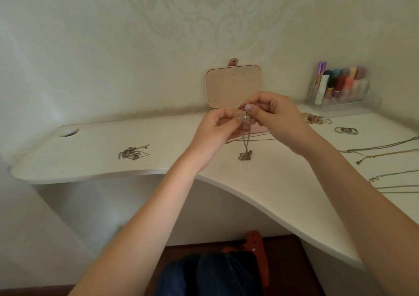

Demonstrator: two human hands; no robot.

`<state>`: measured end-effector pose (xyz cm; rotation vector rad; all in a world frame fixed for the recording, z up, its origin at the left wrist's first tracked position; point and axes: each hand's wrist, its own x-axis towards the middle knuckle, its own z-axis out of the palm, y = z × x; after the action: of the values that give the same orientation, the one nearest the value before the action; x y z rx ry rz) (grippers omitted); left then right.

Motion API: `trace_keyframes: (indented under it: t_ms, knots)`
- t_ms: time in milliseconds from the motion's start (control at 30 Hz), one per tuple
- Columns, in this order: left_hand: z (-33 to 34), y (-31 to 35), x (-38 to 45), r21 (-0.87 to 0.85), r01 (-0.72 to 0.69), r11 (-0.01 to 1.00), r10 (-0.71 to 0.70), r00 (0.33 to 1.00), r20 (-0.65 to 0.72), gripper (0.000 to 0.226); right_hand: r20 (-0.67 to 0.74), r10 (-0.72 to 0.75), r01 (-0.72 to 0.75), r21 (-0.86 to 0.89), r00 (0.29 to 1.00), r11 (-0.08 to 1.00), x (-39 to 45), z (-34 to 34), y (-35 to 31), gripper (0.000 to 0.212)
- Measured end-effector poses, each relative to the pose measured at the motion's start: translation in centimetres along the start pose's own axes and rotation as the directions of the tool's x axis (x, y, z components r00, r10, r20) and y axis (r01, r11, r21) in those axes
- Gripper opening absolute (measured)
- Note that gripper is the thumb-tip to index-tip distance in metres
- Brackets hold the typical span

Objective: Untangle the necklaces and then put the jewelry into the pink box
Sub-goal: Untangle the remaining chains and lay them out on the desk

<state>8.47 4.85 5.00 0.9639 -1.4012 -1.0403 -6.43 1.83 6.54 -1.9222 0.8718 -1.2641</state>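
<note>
Both hands are raised above the white desk (283, 182), pinching a knot of thin silver chains. My left hand (215, 132) holds the tangle from the left and my right hand (274, 116) pinches it from the right. The tangled necklaces (245, 150) hang down between them, with the lower end bunched on the desk. Behind my hands stands the pink box (233, 87), its lid upright against the wall; its base is mostly hidden by my hands. Another silver chain pile (133, 153) lies on the desk to the left.
Straightened necklaces (385, 150) lie across the desk at the right. Rings (346, 130) and a small heap of gold jewelry (314, 117) sit near the back right, in front of a clear organizer (340, 89) with coloured items. A cable hole (69, 133) is at far left.
</note>
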Motion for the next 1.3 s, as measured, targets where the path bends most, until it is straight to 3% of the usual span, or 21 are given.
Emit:
trace_keyframes:
  t_ms: [100,200,367,600,767,867,1033,1300]
  knots:
    - [0.0,0.3,-0.2,-0.105,0.121,0.987,-0.118,0.993,0.027,0.036,0.000,0.001,-0.001,0.012,1.000,1.000,0.0,0.1,-0.1,0.012]
    - [-0.4,-0.1,-0.5,-0.147,0.203,0.968,-0.194,0.979,0.068,0.049,-0.097,0.026,-0.017,0.096,0.995,0.995,0.2,-0.2,0.0,0.012]
    - [-2.1,-2.0,-0.7,-0.199,0.260,0.945,-0.301,0.930,-0.212,0.020,-0.296,0.098,-0.039,0.200,0.950,0.979,0.6,-1.7,0.4,0.016]
    - [-2.7,-2.5,-0.1,-0.532,0.153,0.833,-0.359,0.881,-0.308,0.010,-0.380,0.095,-0.116,-0.035,0.920,0.993,0.7,-1.6,2.0,0.020]
    - [-2.6,-2.7,0.2,-0.665,0.060,0.745,-0.395,0.843,-0.366,0.009,-0.367,0.068,-0.138,-0.167,0.928,0.976,0.6,-1.5,2.7,0.011]
    - [-2.7,-2.7,0.1,-0.624,0.083,0.777,-0.407,0.823,-0.397,0.011,-0.373,0.072,-0.155,-0.199,0.925,0.968,0.6,-1.5,2.9,0.010]
    - [-2.5,-2.7,-0.2,-0.578,0.131,0.805,-0.392,0.849,-0.354,0.012,-0.390,0.100,-0.197,-0.216,0.915,0.956,0.7,-1.7,3.3,0.009]
    - [-2.3,-2.4,0.0,-0.339,0.276,0.899,-0.409,0.806,-0.428,0.031,-0.364,0.158,-0.223,-0.142,0.918,0.965,0.6,-1.4,3.1,0.009]
